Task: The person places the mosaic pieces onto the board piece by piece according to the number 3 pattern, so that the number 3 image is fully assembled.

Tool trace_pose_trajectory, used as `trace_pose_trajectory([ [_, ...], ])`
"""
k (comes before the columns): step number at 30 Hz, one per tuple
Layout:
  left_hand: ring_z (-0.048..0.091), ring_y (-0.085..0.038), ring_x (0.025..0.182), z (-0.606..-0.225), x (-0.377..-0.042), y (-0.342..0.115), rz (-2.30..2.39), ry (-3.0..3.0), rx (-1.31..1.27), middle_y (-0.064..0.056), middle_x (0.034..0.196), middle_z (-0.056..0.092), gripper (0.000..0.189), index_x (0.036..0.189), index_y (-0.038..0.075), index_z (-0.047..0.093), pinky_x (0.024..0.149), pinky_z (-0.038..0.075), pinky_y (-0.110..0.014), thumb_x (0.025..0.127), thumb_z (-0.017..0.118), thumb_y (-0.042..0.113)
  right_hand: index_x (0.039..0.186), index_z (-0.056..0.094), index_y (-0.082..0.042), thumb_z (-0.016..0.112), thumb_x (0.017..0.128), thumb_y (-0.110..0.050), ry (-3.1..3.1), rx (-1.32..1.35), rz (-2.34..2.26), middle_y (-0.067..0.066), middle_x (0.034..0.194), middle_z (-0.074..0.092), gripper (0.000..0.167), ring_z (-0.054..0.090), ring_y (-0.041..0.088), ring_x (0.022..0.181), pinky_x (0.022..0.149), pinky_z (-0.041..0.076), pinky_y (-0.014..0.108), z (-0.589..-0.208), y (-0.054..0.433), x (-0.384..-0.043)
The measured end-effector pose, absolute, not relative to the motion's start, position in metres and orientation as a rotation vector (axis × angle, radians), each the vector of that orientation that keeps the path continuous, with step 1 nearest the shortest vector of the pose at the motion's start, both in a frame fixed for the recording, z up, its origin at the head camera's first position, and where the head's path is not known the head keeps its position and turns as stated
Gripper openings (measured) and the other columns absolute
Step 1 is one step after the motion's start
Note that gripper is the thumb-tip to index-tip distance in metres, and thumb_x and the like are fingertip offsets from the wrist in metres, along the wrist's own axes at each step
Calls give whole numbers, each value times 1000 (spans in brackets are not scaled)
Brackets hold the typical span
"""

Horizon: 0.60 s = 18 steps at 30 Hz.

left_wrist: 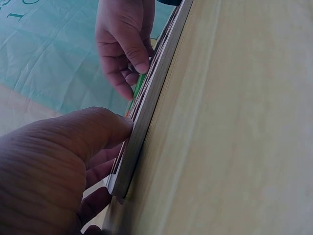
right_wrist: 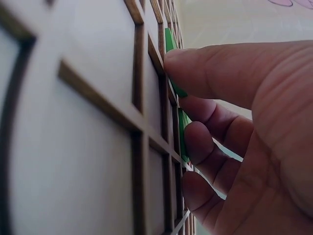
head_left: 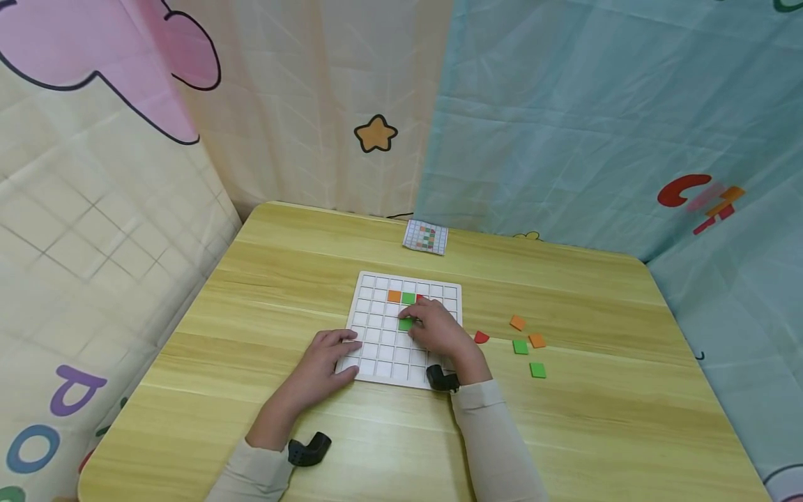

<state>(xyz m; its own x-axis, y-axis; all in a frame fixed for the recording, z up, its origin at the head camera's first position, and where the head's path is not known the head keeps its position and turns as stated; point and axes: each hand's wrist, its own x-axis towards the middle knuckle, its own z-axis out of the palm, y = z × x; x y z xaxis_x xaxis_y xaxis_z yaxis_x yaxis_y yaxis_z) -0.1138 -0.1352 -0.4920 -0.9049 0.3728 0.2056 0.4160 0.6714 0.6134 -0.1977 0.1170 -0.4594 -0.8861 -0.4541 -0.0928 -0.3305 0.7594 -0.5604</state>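
Note:
A white grid board (head_left: 376,354) lies on the table. My left hand (head_left: 323,362) rests at its lower left corner, thumb and fingertips at the edge with the fingers loosely extended. Over the board, my right hand (head_left: 439,328) pinches a green square tile (right_wrist: 171,41) between thumb and fingers, tilted close to the grid. In one upper row sit an orange tile (head_left: 394,296), another green tile (head_left: 408,298) and a red piece (head_left: 419,298), partly hidden by the right fingers.
Right of the board lie a red rounded piece (head_left: 481,337), two orange tiles (head_left: 517,323) and two green tiles (head_left: 537,370). A pattern card (head_left: 425,237) with a coloured grid lies at the back of the wooden table (head_left: 596,425). Printed curtains (head_left: 533,125) hang behind it.

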Motion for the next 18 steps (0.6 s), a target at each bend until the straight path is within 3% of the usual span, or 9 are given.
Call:
trace_pose_trajectory([
  [18, 45, -35, 123, -493, -114, -135, -1034, -2807, -670, -11, 132, 58, 40, 122, 0, 69, 103, 38, -51, 86, 75, 13, 116, 71, -13, 64, 89, -2, 2722, -617, -810, 6, 127, 58, 30, 48, 29, 122, 104, 39, 45, -458, 117, -198],
])
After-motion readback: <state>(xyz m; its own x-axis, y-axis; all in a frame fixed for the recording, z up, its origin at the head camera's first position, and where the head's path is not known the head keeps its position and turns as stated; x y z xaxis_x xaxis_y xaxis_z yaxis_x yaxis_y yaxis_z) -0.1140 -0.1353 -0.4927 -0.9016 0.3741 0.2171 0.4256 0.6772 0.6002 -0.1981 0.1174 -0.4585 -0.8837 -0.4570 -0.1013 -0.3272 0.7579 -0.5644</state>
